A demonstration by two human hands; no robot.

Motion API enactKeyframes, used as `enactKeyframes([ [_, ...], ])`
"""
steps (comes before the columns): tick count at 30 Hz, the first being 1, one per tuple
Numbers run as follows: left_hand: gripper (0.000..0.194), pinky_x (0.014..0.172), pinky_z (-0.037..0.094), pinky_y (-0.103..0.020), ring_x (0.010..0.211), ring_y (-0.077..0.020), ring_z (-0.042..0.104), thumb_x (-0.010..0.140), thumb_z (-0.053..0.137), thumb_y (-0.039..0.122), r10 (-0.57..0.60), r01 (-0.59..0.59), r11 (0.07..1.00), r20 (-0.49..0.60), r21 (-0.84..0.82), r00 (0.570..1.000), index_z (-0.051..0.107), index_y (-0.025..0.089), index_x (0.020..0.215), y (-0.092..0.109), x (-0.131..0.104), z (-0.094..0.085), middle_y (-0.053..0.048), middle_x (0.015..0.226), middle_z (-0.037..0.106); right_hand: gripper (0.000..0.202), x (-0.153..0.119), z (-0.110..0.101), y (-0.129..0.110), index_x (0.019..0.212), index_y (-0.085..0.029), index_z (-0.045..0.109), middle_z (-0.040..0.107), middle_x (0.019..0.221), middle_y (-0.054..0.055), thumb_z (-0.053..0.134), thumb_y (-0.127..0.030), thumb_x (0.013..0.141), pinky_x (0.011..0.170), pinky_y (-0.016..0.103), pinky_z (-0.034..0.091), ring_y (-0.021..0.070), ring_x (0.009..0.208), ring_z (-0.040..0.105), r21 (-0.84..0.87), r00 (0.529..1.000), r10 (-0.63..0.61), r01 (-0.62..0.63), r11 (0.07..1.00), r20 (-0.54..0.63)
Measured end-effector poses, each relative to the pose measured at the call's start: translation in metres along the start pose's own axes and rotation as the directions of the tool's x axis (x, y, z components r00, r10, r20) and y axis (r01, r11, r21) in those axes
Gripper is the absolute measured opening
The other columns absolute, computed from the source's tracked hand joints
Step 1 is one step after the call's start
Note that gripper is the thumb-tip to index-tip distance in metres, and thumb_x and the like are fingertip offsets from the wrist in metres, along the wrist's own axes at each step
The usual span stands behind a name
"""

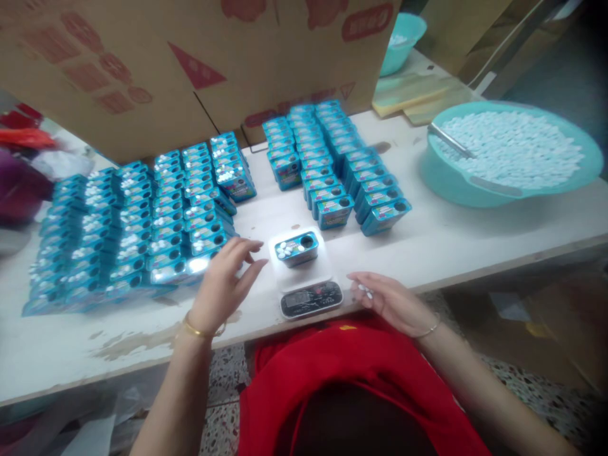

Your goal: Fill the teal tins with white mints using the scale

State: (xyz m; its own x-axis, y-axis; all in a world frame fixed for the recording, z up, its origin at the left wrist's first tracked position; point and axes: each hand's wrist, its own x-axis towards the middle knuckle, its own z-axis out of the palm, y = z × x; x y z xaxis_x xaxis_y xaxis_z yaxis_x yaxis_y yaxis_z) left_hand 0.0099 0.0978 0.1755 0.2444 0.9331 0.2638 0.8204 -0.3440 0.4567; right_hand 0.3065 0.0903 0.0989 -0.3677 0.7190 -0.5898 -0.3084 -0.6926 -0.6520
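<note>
Head view: blue tin, white tablets inside.

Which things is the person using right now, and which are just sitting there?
In use:
- small scale
- blue tin on the scale, with white tablets inside
- left hand beside the tin
- right hand holding a few white tablets
- teal basin full of tablets
- rows of blue tins

Just lying about:
- cardboard box
- small teal bowl
- wooden boards
</note>
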Motion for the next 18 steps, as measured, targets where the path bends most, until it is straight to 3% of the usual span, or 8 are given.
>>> enactKeyframes([
  [8, 0.025, 0.079, 0.046, -0.029, 0.088, -0.0152, 0.055, 0.091, 0.044, 0.023, 0.156, -0.150, 0.988, 0.219, -0.043, 0.963, 0.054, 0.018, 0.113, 0.005, 0.024, 0.003, -0.008, 0.099, 0.055, 0.025, 0.021, 0.026, -0.014, 0.096, -0.014, 0.066, 0.058, 0.079, 0.003, 0.066, -0.032, 0.079, 0.052, 0.018, 0.040, 0.0082, 0.064, 0.052, -0.045, 0.992, -0.066, 0.072, 0.996, 0.112],
  [13, 0.025, 0.079, 0.046, -0.029, 0.086, -0.0154, 0.055, 0.092, 0.041, 0.022, 0.167, -0.167, 0.986, 0.317, -0.030, 0.934, 0.056, 0.018, 0.112, 0.004, 0.035, 0.006, -0.008, 0.097, 0.054, 0.026, 0.028, 0.047, -0.036, 0.099, -0.014, 0.064, 0.060, 0.079, 0.003, 0.066, -0.027, 0.076, 0.053, 0.020, 0.039, 0.0080, 0.063, 0.053, -0.083, 0.983, -0.122, 0.135, 0.987, 0.138],
  [16, 0.024, 0.075, 0.046, -0.028, 0.082, -0.0141, 0.054, 0.092, 0.039, 0.021, 0.176, -0.184, 0.983, 0.339, -0.008, 0.924, 0.058, 0.018, 0.107, 0.008, 0.040, 0.007, -0.007, 0.095, 0.054, 0.024, 0.026, 0.060, -0.055, 0.100, -0.013, 0.062, 0.059, 0.070, 0.001, 0.061, -0.025, 0.079, 0.051, 0.022, 0.036, 0.0073, 0.054, 0.049, -0.253, 0.973, -0.175, 0.210, 0.944, 0.154],
  [18, 0.023, 0.072, 0.045, -0.027, 0.080, -0.0133, 0.054, 0.092, 0.038, 0.019, 0.186, -0.205, 0.979, 0.352, 0.016, 0.918, 0.058, 0.017, 0.104, 0.012, 0.043, 0.009, -0.007, 0.095, 0.053, 0.022, 0.025, 0.071, -0.070, 0.100, -0.013, 0.062, 0.055, 0.060, -0.002, 0.056, -0.023, 0.082, 0.050, 0.023, 0.035, 0.0079, 0.050, 0.046, -0.440, 0.955, -0.220, 0.287, 0.851, 0.198],
])
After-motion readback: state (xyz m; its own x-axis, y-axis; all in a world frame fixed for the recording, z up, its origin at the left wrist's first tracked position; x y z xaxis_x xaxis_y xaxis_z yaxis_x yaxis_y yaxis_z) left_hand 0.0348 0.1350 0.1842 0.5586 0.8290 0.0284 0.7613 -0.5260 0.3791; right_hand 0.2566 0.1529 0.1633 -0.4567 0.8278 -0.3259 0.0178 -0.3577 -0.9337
